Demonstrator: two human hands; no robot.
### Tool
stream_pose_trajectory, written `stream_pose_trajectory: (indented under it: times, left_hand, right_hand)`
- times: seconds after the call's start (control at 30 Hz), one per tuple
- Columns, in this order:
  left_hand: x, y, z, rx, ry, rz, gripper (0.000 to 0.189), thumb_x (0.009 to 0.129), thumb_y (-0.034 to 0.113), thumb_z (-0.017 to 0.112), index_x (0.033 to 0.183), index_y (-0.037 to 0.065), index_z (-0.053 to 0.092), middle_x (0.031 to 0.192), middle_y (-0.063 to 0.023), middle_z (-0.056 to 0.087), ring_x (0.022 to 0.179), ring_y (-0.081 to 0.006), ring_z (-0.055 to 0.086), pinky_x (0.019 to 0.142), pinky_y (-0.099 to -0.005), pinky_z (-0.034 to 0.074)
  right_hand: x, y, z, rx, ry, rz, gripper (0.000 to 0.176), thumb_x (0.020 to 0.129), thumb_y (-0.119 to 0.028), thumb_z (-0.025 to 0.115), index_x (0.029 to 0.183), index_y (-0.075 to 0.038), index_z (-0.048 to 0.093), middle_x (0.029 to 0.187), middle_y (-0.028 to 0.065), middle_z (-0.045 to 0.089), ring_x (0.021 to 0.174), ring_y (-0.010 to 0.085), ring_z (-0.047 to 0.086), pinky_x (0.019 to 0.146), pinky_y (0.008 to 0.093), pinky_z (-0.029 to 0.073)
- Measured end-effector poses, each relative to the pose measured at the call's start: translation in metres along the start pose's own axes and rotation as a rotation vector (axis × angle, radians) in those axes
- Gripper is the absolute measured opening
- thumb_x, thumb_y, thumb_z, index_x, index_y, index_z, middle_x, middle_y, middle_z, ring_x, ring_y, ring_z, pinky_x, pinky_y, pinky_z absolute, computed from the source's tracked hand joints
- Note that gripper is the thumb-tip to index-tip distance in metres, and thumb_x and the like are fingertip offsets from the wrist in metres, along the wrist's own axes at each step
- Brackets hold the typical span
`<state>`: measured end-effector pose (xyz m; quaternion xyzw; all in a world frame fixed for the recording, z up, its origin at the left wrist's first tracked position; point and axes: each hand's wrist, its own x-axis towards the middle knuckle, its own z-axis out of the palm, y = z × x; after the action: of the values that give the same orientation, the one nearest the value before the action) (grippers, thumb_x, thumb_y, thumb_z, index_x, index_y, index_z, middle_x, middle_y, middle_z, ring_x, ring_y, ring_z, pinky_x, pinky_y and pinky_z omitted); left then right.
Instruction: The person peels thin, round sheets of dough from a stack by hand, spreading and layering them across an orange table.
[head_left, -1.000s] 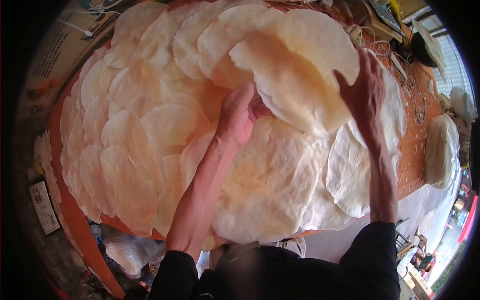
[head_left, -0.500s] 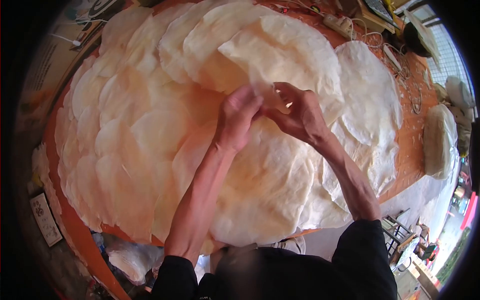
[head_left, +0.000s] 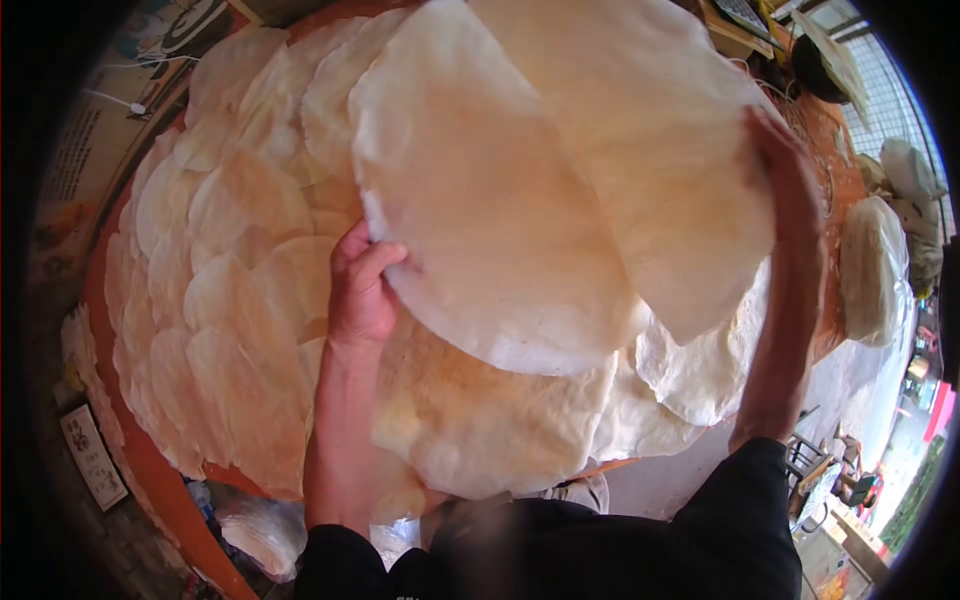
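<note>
A large, thin, cream-coloured translucent sheet [head_left: 480, 220] with two rounded lobes is spread out in front of me, raised over the pile. My left hand [head_left: 365, 285] pinches its left edge, thumb on top and fingers behind. At the far right edge is my right hand [head_left: 785, 150], blurred by movement, its fingers closed around the border and partly hidden. Similar pale sheets [head_left: 235, 300] overlap in a broad layer beneath and to the left. One wide sheet [head_left: 490, 420] lies nearest my body, under the raised one.
A reddish-brown table [head_left: 835, 180] carries the layers, with cables and tools near its far right corner. Beyond the right edge stands a plastic-wrapped white bundle [head_left: 873, 270]. Below the front edge is a clear plastic bag [head_left: 262, 530]. A framed sign [head_left: 93, 457] is at lower left.
My hands, close together over the pile before, have moved far apart, left hand leftward and right hand up to the right. The sheet between them is now opened out wide.
</note>
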<state>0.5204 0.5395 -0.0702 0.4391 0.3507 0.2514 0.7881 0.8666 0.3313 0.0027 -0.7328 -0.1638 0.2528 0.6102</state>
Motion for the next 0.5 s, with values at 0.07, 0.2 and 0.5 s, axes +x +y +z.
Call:
stream_pose_trajectory:
  times: [0.07,0.2,0.5]
  left_hand:
    - [-0.006,-0.006,-0.029,0.007,0.097,-0.035,0.039,0.072,0.003,0.051,0.11,-0.003,0.059,0.091,-0.0058,0.064,0.077,-0.0136,0.059,0.072,-0.0276,0.049]
    - [-0.021,0.005,-0.07,-0.039,0.175,-0.122,0.047,0.071,0.003,0.048,0.116,-0.004,0.056,0.103,-0.0087,0.063,0.091,-0.0175,0.06,0.081,-0.0298,0.049]
    - [-0.048,0.017,-0.069,-0.134,0.146,0.006,0.058,0.071,0.005,0.044,0.128,-0.005,0.045,0.121,-0.0152,0.056,0.11,-0.0252,0.055,0.096,-0.035,0.044]
  right_hand:
    - [0.013,0.002,-0.058,0.272,-0.027,0.099,0.023,0.091,-0.026,0.057,0.104,-0.007,0.063,0.088,0.0008,0.065,0.075,0.0095,0.061,0.071,0.0233,0.05]
    - [-0.013,-0.024,-0.102,0.254,-0.107,0.004,0.029,0.094,-0.026,0.053,0.11,-0.004,0.061,0.095,0.0049,0.066,0.082,0.0136,0.063,0.077,0.0256,0.052]
    - [0.094,-0.049,-0.082,0.126,-0.193,-0.41,0.037,0.089,-0.031,0.057,0.11,-0.001,0.061,0.093,0.0107,0.066,0.086,0.0205,0.064,0.076,0.0316,0.05]
